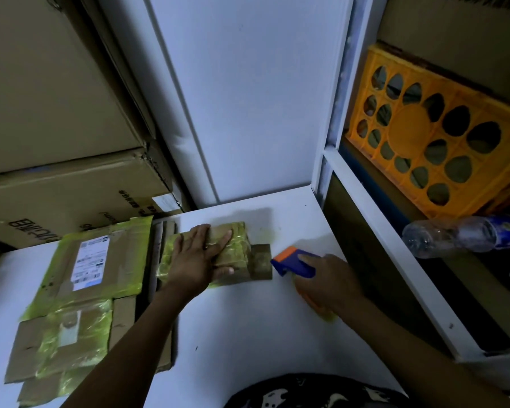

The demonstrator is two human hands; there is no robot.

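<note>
the small parcel [242,250] lies flat on the white desk [248,325], close to the far edge and about midway along it. the left hand [200,257] rests on top of it, fingers straight and spread, pressing it down. the right hand [327,278] has its fingers curled round a blue and orange cutter [295,265], whose orange tip sits just beside the parcel's right end, where a brown cardboard flap sticks out.

handling, as judged from the view:
- the parcel is corrugated cardboard, folded flat and bound in glossy yellow-green tape. it is probably light and fairly stiff.
- the tape film looks slick, so a flat palm on top may slide. bare cardboard gives the surer hold.
- hold it from above, well clear of the right end where the cutter works, or by its long edges.
- the flap is unsupported and likely to bend if pressed.

writing:
- a white shipping label [90,262] with barcodes sits on the flattened cartons [71,319] along the desk's left edge. its text is too small to read.
- the brown box [56,198] behind the far left corner carries dark print, seen upside down and not legible.
- the clear bottle [454,234] beyond the right edge has a blue label, unreadable. an orange crate [433,136] stands above it.
</note>
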